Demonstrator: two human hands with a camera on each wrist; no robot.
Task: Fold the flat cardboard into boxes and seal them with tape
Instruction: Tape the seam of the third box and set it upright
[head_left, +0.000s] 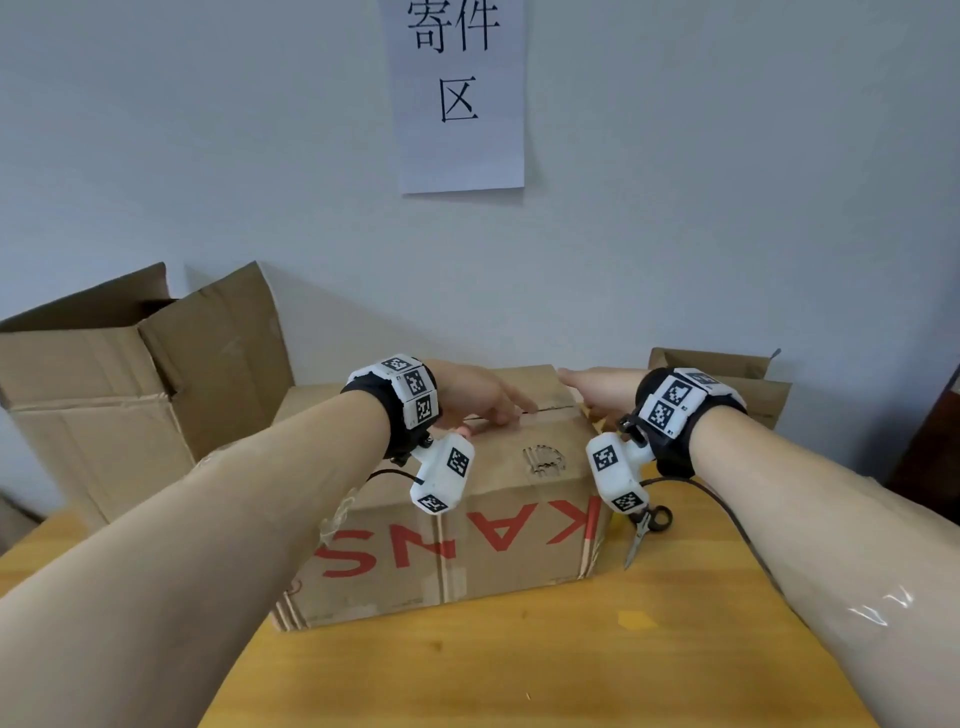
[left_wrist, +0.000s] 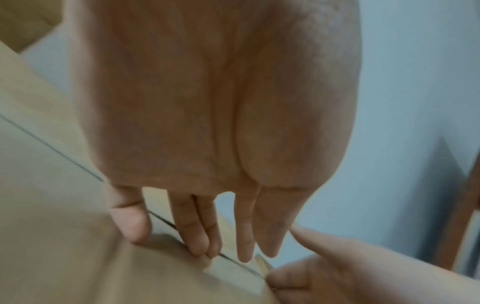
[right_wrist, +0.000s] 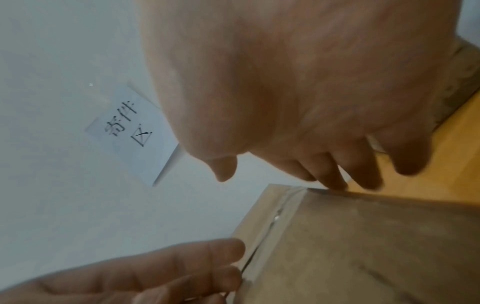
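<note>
A brown cardboard box (head_left: 493, 519) with red letters stands on the wooden table (head_left: 571, 665), its top flaps closed. My left hand (head_left: 483, 400) lies flat on the top with straight fingers, and its fingertips (left_wrist: 200, 246) press beside the centre seam. A strip of clear tape (left_wrist: 228, 269) covers the seam's right end. My right hand (head_left: 592, 387) rests at the top right edge, fingertips (right_wrist: 335, 183) touching the edge over the tape (right_wrist: 278, 216) and the thumb sticking out free. Neither hand holds anything.
Scissors (head_left: 644, 530) lie on the table just right of the box, under my right wrist. An open empty carton (head_left: 104, 374) stands at the back left and folded cardboard (head_left: 727, 374) at the back right. A paper sign (head_left: 460, 93) hangs on the wall.
</note>
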